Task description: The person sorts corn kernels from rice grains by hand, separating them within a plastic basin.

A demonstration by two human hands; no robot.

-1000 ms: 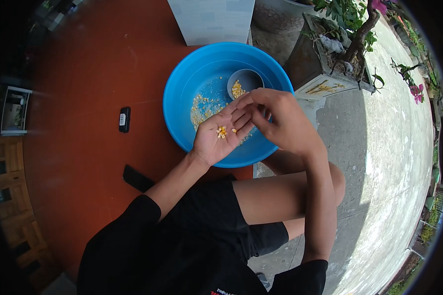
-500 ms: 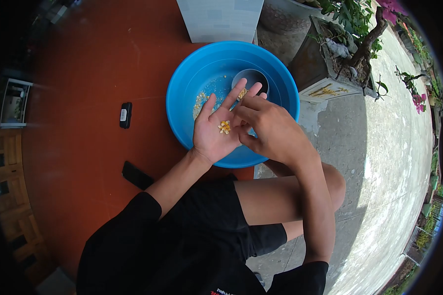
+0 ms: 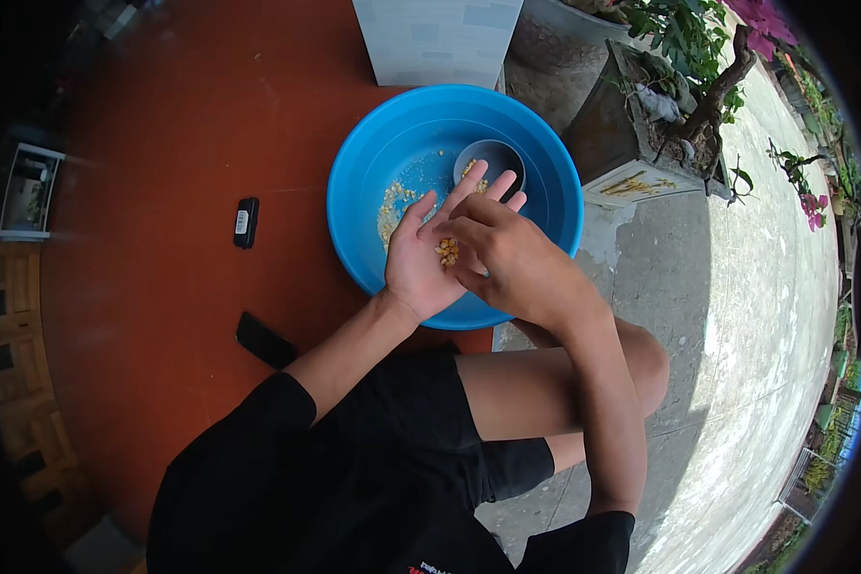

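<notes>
Palm up over the blue basin (image 3: 359, 220), my left hand (image 3: 421, 268) holds several yellow corn kernels (image 3: 447, 252), its fingers spread. My right hand (image 3: 512, 253) is bent over that palm, its thumb and fingertips around the kernels; whether a kernel is between them I cannot make out. Inside the basin stands a grey bowl (image 3: 505, 157) with kernels in it, partly hidden by my left fingers. Loose pale kernels and bits (image 3: 393, 206) lie on the basin's bottom, to the left.
A small black case with a white label (image 3: 246, 223) and a black phone (image 3: 265, 341) lie on the red floor at the left. Beyond the basin stands a pale box (image 3: 437, 43). A square planter (image 3: 631, 143) is at the right.
My right hand has moved left over my left palm, with its fingers now around the kernels. The view has shifted slightly.
</notes>
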